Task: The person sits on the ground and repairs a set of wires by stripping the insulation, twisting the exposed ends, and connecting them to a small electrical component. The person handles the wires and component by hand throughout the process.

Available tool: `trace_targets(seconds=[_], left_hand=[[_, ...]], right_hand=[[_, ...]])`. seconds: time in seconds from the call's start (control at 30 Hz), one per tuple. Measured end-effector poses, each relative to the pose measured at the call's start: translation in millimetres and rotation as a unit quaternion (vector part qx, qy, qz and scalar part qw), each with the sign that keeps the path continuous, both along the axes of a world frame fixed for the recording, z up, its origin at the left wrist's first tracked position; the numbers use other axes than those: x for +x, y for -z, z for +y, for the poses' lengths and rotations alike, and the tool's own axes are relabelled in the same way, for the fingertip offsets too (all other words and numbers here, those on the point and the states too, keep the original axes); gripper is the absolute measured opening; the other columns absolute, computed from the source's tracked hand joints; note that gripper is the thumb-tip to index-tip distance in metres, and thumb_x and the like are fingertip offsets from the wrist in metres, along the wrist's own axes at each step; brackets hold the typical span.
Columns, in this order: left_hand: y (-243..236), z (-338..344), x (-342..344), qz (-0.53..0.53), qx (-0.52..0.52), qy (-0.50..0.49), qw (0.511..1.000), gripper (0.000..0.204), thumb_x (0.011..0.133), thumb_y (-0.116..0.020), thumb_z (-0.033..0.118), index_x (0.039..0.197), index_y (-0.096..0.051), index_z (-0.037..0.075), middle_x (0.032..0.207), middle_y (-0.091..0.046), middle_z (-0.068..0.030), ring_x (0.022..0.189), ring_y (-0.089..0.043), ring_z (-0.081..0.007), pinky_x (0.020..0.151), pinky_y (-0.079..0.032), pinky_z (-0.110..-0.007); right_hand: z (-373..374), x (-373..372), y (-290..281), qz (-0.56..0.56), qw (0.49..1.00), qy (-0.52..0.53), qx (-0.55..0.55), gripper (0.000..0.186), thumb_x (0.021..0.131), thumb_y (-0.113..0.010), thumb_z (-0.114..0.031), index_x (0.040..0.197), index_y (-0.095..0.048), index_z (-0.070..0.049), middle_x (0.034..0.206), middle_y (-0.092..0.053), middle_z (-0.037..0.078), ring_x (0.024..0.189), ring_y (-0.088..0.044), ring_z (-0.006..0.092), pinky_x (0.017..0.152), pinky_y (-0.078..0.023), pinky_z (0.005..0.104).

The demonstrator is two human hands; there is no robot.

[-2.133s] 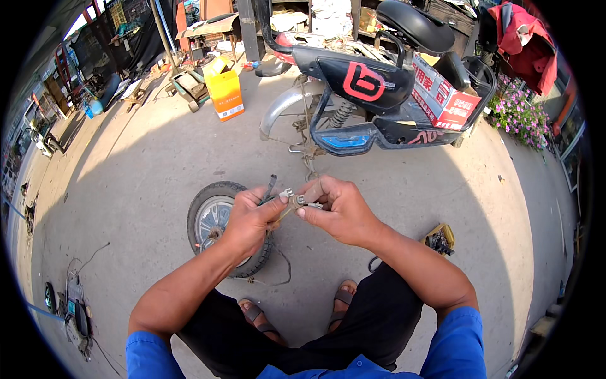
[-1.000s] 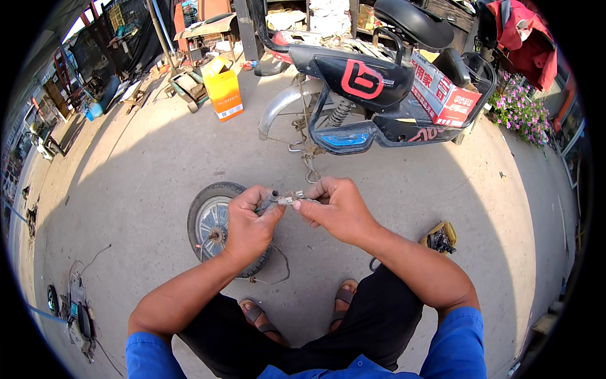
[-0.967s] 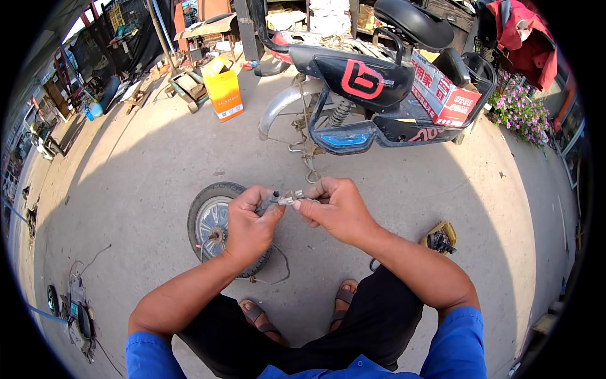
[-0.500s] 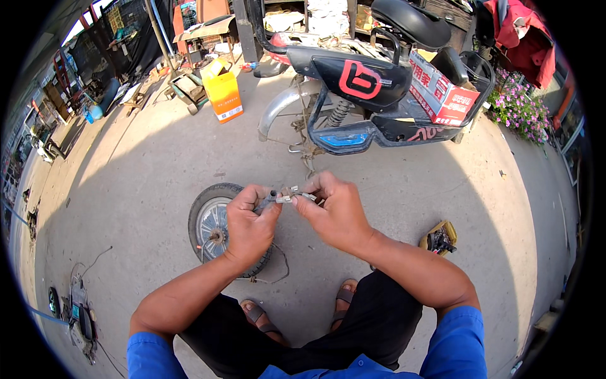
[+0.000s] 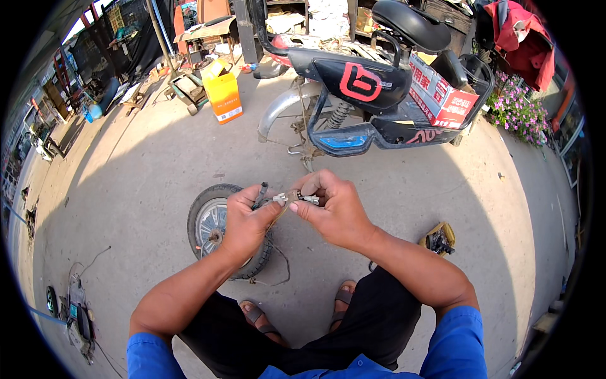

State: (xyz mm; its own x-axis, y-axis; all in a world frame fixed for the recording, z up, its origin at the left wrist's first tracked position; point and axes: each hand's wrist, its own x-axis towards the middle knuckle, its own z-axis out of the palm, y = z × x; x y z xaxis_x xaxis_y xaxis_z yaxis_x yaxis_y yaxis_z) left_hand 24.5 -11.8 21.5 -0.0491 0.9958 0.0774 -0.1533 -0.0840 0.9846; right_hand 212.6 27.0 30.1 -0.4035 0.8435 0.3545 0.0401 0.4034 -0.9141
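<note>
In front of my knees, my left hand (image 5: 244, 218) pinches a pale wire connector (image 5: 280, 199) between thumb and fingers. A short dark grey tube (image 5: 263, 188) sticks up from the same grip. My right hand (image 5: 336, 207) is closed around another small whitish connector (image 5: 310, 199), its thumb close to the left one. Between the two hands runs a brownish piece I cannot make out clearly. Below and left of my left hand, a spoked-pattern wheel (image 5: 208, 218) with a black tyre lies on the ground, a cable (image 5: 288, 265) curling out beside it.
Ahead stands a black scooter body (image 5: 353, 82), with a red-and-white carton (image 5: 451, 107) on its footboard. An orange box (image 5: 222, 98) is to its left. Near my right knee sits a small open box of parts (image 5: 440, 240). Dark scooter parts (image 5: 79, 312) lie far left.
The dark tube in my left hand has tipped more upright and farther left. The connectors have shifted slightly, and more of the right one shows.
</note>
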Motion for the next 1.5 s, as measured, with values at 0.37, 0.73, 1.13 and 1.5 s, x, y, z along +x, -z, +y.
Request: trace_targets(seconds=[0.37,0.73,1.13,1.5], left_hand=[[17,14,-9,-0.174,-0.056,0.067,0.981,0.024,0.099,-0.065,0.022,0.085,-0.050,0.012,0.068,-0.045,0.0026,0.056,-0.037,-0.0081,0.051,-0.033,-0.027],[1,6,-1,-0.008,-0.034,0.101,0.994,0.017,0.094,-0.072,0.019,0.101,-0.066,0.005,0.077,-0.060,0.0017,0.057,-0.042,-0.0023,0.050,-0.028,-0.021],[4,5,-6,-0.101,-0.095,0.111,0.984,0.008,0.094,-0.069,0.012,0.099,-0.068,0.006,0.073,-0.058,0.0057,0.057,-0.041,0.0000,0.049,-0.027,-0.020],[5,2,2,-0.091,-0.042,0.080,0.992,0.009,0.094,-0.068,0.011,0.100,-0.068,0.005,0.071,-0.057,0.0062,0.056,-0.040,0.0002,0.047,-0.026,-0.021]], right_hand=[[3,6,-4,0.047,0.998,-0.008,-0.045,0.025,0.090,-0.071,-0.003,0.112,-0.061,0.003,0.096,-0.069,0.009,0.088,-0.066,0.0123,0.078,-0.056,0.0288],[7,13,-2,-0.027,0.999,-0.026,0.007,0.028,0.091,-0.072,-0.003,0.116,-0.060,0.003,0.099,-0.069,0.011,0.088,-0.066,0.0117,0.075,-0.056,0.0275],[0,1,-4,-0.005,1.000,-0.016,-0.007,0.024,0.091,-0.066,-0.003,0.115,-0.061,0.002,0.094,-0.069,0.013,0.083,-0.069,0.0189,0.072,-0.056,0.0324],[2,-3,3,0.047,0.993,-0.045,-0.100,0.024,0.102,-0.055,-0.013,0.118,-0.056,0.005,0.090,-0.066,0.009,0.074,-0.065,0.0133,0.068,-0.053,0.0285]])
